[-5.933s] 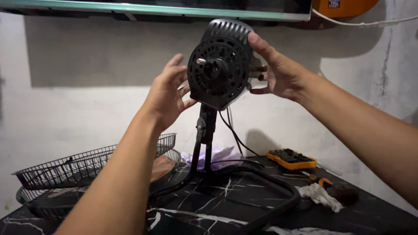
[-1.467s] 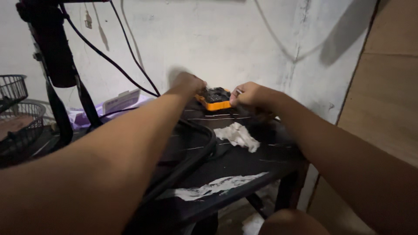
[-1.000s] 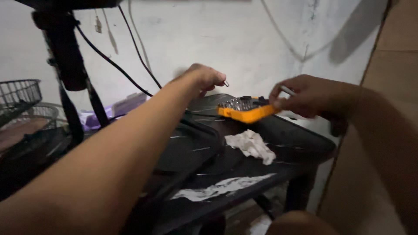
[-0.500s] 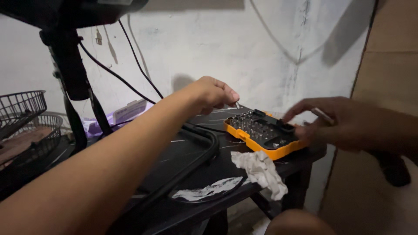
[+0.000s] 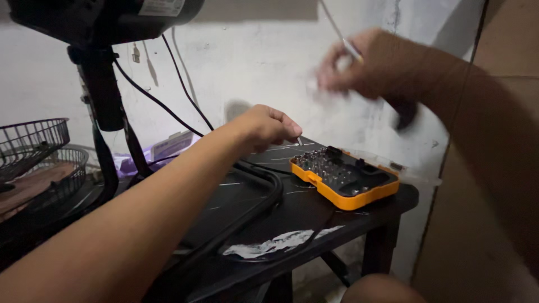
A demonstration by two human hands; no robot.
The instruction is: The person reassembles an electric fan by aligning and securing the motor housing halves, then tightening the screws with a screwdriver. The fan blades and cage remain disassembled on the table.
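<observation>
My left hand [image 5: 267,127] hovers just left of an orange bit case [image 5: 343,178] and pinches a small metal bit [image 5: 299,141] between its fingertips. The case lies open near the right edge of the black marble-patterned table [image 5: 314,216], with several metal bits standing in its black insert. My right hand [image 5: 375,64] is raised and blurred in front of the wall, gripping a screwdriver whose thin shaft [image 5: 342,38] points up-left and whose dark handle [image 5: 405,112] hangs below the palm.
A black fan motor housing [image 5: 106,17] on its stand [image 5: 104,106] rises at the left, its tubular base [image 5: 264,199] and cord [image 5: 174,95] on the table. Wire fan grilles [image 5: 39,151] lie far left. A brown panel [image 5: 494,168] stands right of the table.
My right hand has swung up from beside the bit case to in front of the wall. The white rag by the case is no longer in view. My left hand has barely moved.
</observation>
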